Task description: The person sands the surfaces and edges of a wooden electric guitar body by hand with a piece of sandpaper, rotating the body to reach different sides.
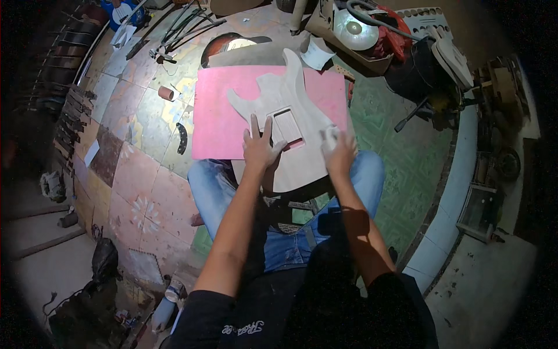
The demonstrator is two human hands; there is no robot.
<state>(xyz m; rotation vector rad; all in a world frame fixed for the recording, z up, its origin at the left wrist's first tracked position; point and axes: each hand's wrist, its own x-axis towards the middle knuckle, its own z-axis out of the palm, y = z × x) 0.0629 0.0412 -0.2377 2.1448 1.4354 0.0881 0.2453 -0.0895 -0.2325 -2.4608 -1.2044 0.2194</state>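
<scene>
A pale, unfinished wooden guitar body [290, 148] with curved horns and a rectangular cutout lies across a pink board [212, 116] before me. My left hand [261, 148] rests on it with fingers spread, left of the cutout, the thumb by the cutout's edge. At the body's right edge, my right hand [340, 154] is closed and smeared by motion. Something small and whitish shows at its fingers, too blurred to name. The lower end of the body reaches over my lap, between my jeans-covered knees.
Beyond the board lie a dark-edged curved guitar part [224, 46] and a white paper sheet [317, 53]. A brown cylinder [166, 93] and a black curved strip [182, 138] are on the tiles at left. A cluttered cardboard box [372, 63] stands far right.
</scene>
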